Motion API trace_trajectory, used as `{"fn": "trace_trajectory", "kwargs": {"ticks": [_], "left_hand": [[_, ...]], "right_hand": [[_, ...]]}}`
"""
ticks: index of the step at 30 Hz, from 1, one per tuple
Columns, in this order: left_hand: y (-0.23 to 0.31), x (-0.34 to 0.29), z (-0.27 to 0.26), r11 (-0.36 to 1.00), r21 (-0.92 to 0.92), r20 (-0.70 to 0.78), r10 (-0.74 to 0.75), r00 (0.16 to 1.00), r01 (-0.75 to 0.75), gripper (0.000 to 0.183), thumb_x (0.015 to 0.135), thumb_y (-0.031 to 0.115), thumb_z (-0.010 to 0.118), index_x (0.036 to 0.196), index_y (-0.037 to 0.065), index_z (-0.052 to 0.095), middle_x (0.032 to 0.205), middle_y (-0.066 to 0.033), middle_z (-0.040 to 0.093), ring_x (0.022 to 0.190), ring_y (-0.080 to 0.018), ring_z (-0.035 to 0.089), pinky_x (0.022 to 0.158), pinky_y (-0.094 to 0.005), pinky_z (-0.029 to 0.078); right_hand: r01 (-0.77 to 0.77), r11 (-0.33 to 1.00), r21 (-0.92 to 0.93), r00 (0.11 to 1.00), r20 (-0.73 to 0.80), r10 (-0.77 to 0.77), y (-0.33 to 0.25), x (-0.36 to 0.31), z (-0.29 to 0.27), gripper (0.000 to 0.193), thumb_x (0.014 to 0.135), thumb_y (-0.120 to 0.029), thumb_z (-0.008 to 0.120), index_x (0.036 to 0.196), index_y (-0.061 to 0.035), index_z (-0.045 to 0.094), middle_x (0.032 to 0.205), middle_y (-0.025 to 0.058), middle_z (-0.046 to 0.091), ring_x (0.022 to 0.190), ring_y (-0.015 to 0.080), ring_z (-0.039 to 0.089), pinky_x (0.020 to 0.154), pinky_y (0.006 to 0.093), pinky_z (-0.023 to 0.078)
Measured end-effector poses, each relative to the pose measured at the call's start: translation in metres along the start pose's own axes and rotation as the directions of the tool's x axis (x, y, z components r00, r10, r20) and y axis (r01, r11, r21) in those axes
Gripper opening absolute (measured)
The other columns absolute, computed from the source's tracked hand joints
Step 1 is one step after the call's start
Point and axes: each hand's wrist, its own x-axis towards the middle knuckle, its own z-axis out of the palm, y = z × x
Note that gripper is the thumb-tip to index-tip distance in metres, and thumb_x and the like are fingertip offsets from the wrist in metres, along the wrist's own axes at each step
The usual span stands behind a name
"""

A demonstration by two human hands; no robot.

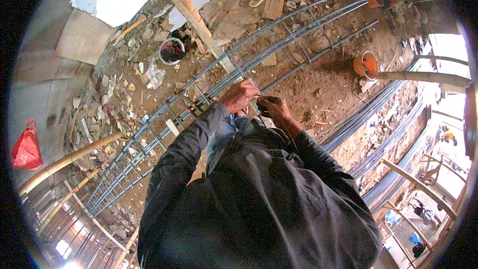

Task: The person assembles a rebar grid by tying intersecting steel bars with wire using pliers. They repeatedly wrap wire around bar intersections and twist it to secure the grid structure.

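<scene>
A long cage of steel reinforcing bars (309,62) runs slantwise from lower left to upper right, with square stirrups spaced along it. Over its middle, close to my body, both hands meet at a bar. My left hand (241,95) is closed, its fingers pinched together near a stirrup. Beside it on the right, my right hand (275,109) is also closed, with its fingertips almost touching the left ones. Something thin and dark shows between the fingertips, too small to name for certain. The undersides of both hands are hidden.
A bamboo pole (185,2) props the cage from beyond. A rubble-strewn floor holds a dark bucket (172,51) and an orange bucket (366,65). Bundled long bars (366,108) lie at right. A red bag (27,150) hangs at the left wall. More bamboo poles (69,162) stand nearby.
</scene>
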Motion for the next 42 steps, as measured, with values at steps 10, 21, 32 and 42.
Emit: {"fn": "trace_trajectory", "kwargs": {"ticks": [10, 21, 32, 42], "left_hand": [[-0.008, 0.015, -0.002, 0.999, 0.032, 0.078, -0.035, 0.996, 0.033, 0.022, 0.087, 0.026, 0.072, 0.093, 0.005, 0.075, 0.095, -0.0127, 0.070, 0.099, -0.0342, 0.064, 0.092, -0.0449, 0.051], [-0.012, 0.016, 0.000, 0.995, 0.013, 0.087, -0.102, 0.991, 0.101, 0.022, 0.087, 0.026, 0.073, 0.095, 0.005, 0.075, 0.096, -0.0137, 0.071, 0.101, -0.0346, 0.064, 0.093, -0.0456, 0.050], [-0.016, 0.025, -0.005, 0.996, 0.020, 0.175, -0.091, 0.980, 0.089, 0.026, 0.085, 0.027, 0.075, 0.096, 0.005, 0.074, 0.099, -0.0143, 0.071, 0.101, -0.0349, 0.064, 0.091, -0.0463, 0.050], [-0.037, 0.022, 0.013, 0.999, -0.037, 0.060, 0.011, 0.998, -0.009, 0.022, 0.083, 0.022, 0.076, 0.096, 0.004, 0.074, 0.097, -0.0140, 0.071, 0.100, -0.0357, 0.065, 0.092, -0.0452, 0.050]], "right_hand": [[-0.050, 0.934, -0.353, 0.983, -0.182, -0.016, 0.023, 0.012, 0.001, 0.025, 0.094, -0.027, 0.072, 0.098, -0.0028, 0.074, 0.083, 0.0008, 0.068, 0.070, 0.0137, 0.059, 0.062, 0.0316, 0.049], [0.375, 0.608, -0.699, 0.912, 0.159, -0.379, -0.011, -0.014, -0.005, 0.026, 0.094, -0.027, 0.066, 0.108, -0.0068, 0.075, 0.102, 0.0133, 0.076, 0.089, 0.0274, 0.072, 0.077, 0.0371, 0.055], [0.651, 0.163, -0.741, 0.627, 0.404, -0.666, -0.018, -0.007, -0.016, 0.031, 0.078, -0.010, 0.070, 0.109, -0.0041, 0.071, 0.107, 0.0125, 0.072, 0.095, 0.0352, 0.066, 0.082, 0.0429, 0.055], [0.658, -0.039, -0.752, 0.517, 0.489, -0.702, -0.005, -0.003, -0.023, 0.033, 0.076, -0.013, 0.068, 0.107, -0.0036, 0.068, 0.103, 0.0115, 0.066, 0.096, 0.0333, 0.063, 0.078, 0.0440, 0.055]]}}
